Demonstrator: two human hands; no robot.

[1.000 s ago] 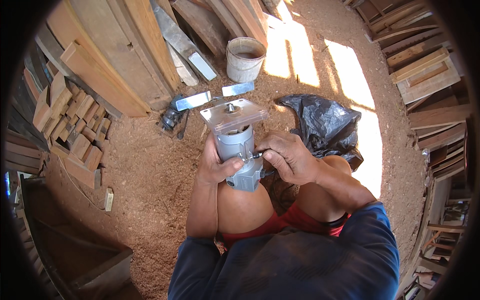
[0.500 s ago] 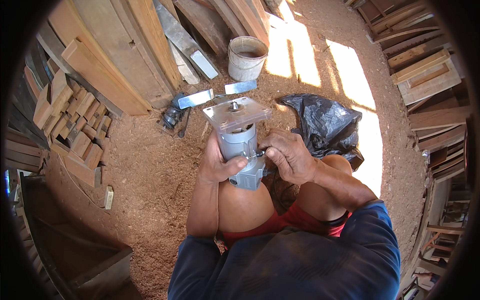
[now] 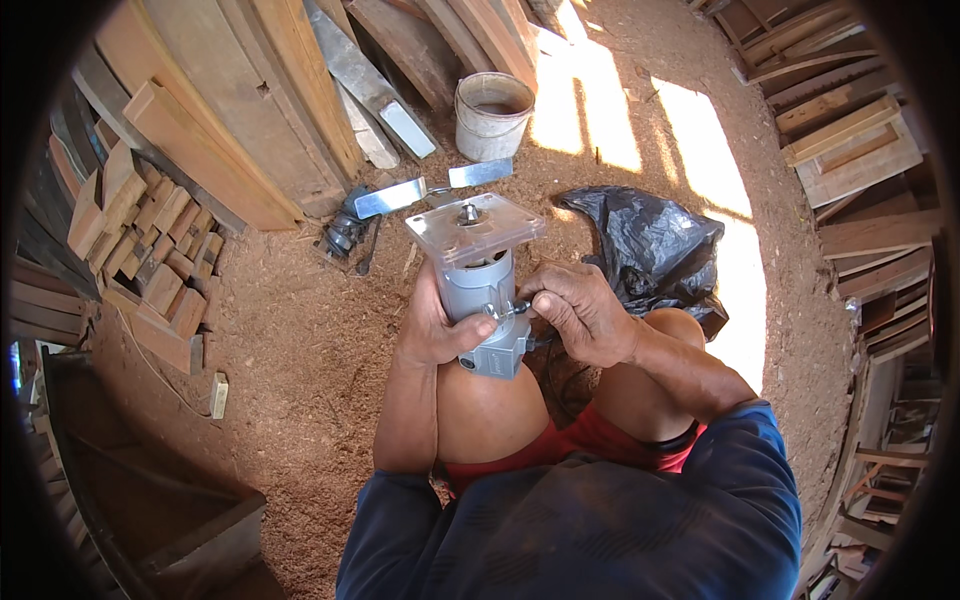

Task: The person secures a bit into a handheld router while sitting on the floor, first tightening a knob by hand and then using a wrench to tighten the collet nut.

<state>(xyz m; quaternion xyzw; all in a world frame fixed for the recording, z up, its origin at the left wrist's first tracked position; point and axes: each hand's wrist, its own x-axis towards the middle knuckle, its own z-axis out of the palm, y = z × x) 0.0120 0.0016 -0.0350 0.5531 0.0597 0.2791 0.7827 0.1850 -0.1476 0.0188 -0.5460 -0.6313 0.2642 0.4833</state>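
A grey trim router (image 3: 478, 290) is held over my knees, its clear square base plate (image 3: 476, 232) facing up with the metal collet (image 3: 469, 213) showing in the middle. My left hand (image 3: 437, 318) wraps round the router body from the left, thumb across its front. With thumb and fingers pinched, my right hand (image 3: 582, 312) grips a small black knob (image 3: 520, 307) on the clamp at the router's right side. The fingertips partly hide that knob.
Ahead on the sawdust floor stand a white bucket (image 3: 494, 137) and a dark power tool (image 3: 345, 232) beside shiny metal strips (image 3: 392, 197). A black plastic bag (image 3: 655, 250) lies to the right. Wood offcuts (image 3: 165, 230) are piled at left, boards (image 3: 210, 90) lean behind.
Almost nothing differs. My right hand's fingers have shifted slightly at the knob, and the router stays in my left hand.
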